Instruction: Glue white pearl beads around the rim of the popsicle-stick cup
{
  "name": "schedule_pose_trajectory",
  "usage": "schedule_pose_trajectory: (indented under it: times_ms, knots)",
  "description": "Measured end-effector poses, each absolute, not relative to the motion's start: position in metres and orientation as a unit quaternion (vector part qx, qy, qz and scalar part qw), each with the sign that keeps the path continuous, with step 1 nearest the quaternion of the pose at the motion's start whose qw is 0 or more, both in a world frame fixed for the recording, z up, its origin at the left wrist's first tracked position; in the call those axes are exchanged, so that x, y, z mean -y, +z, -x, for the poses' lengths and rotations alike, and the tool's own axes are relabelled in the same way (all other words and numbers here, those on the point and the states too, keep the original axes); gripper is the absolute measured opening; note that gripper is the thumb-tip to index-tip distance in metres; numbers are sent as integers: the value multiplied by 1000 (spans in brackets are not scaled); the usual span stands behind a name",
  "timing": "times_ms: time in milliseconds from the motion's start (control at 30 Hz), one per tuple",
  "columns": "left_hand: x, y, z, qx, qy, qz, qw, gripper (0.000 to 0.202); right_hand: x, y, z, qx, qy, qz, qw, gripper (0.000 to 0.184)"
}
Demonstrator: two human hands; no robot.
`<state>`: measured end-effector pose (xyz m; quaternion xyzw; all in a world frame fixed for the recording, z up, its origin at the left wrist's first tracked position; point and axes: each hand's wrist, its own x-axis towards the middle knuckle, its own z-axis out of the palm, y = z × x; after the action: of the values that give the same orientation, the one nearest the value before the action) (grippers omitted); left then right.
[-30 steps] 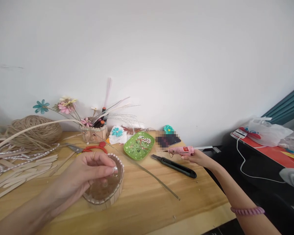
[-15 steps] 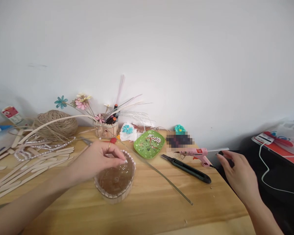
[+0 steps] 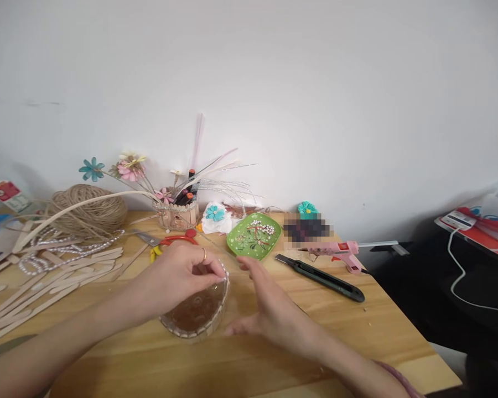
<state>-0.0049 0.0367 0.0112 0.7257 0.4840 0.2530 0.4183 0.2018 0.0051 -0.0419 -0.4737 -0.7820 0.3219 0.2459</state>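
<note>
A small container (image 3: 216,323) with a wall of wooden stick pieces stands before me, its rim lined with pearl-like beads and its inside brown and glossy. Over its far right rim my left hand (image 3: 186,273) is closed in a pinch, thumb and fingertips together at the beads. Whatever it pinches is too small to make out. My right hand (image 3: 269,309) is open just right of the container, thumb and fingers apart, holding nothing. Behind it lies a green dish (image 3: 237,240) with small beads and bits in it.
A black utility knife (image 3: 321,279) and a pink glue gun (image 3: 343,254) lie to the right. Red-handled scissors (image 3: 150,239), wooden craft sticks (image 3: 37,298), a bead string (image 3: 78,251) and a twine ball (image 3: 89,210) are at left. A decorated pot (image 3: 176,217) holds pens and flowers.
My right hand has moved left from beside the glue gun to the container's right side. My left hand has shifted slightly right, its pinch now at the rim.
</note>
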Motion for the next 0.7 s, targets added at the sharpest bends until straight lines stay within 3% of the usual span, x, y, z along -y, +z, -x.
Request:
schedule_pose_trajectory:
  times_ms: [100,267,400,600,700]
  knots:
    - [-38,12,4,-482,239,-745,393,15,-9,-55,-187,749,392,471,252,126]
    - [-43,11,2,-452,233,-783,358,14,-10,-74,-173,711,460,463,262,140]
    - [-45,10,3,-401,234,-830,307,18,-13,-75,-168,713,483,426,276,134]
    - [-45,4,8,-348,224,-882,227,21,-16,-67,-166,736,471,355,332,104]
    - [-44,3,8,-321,229,-902,173,25,-16,-69,-166,741,460,348,343,102]
